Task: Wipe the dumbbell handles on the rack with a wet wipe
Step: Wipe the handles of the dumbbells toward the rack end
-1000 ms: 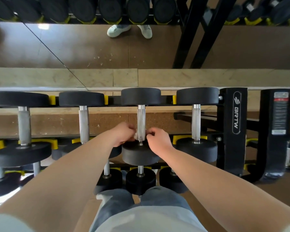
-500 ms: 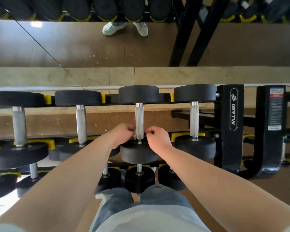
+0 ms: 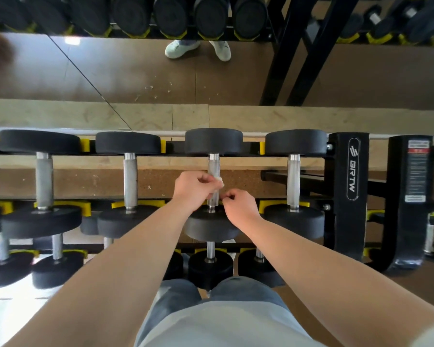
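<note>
The left hand is curled round the handle of the dumbbell straight in front of the person. Its fingers pinch a white wet wipe against the knurled steel about halfway along. The right hand sits just below, at the handle's right side near the closer weight head, with its fingers curled in tight. Whether they nip a trailing end of the wipe or the bar itself, I cannot tell. This dumbbell lies across the top tier of the rack. A neighbouring dumbbell lies to its left and another dumbbell to its right. Past that one stands the black rack upright marked BRTW. Behind the dumbbell, a mirror shows a pair of pale shoes.
</note>
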